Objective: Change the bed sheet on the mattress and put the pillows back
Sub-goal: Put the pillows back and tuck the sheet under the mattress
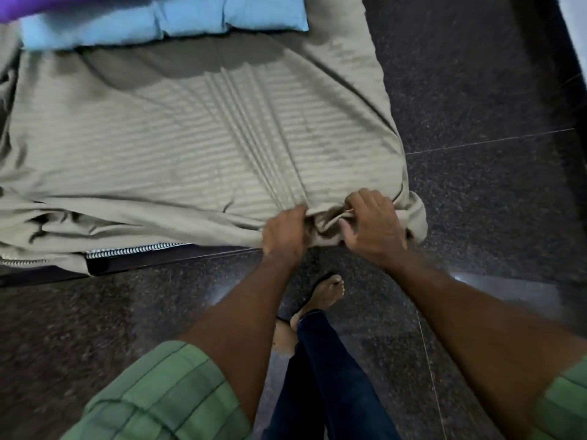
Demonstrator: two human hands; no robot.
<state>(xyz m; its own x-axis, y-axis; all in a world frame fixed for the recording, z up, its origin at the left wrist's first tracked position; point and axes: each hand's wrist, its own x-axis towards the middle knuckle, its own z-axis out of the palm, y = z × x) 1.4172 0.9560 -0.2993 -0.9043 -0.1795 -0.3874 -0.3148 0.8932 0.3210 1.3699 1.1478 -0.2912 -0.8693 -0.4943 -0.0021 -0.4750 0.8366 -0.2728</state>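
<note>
L hand and R hand, 2 total, both grip bunched near-edge fabric of 1 olive striped sheet spread over mattress, w/ 2 blue pillows at far end, dark speckled floor around.

A grey-green bed sheet with faint woven stripes lies spread over the mattress, bunched into folds along the near edge and gathered tight at the near right corner, from which creases fan up across the cloth. Along the near left side the sheet rides up, and a strip of the mattress shows: a dark side with black-and-white patterned piping. At the far end two light blue pillows lie side by side, touching, on the sheet.
</note>
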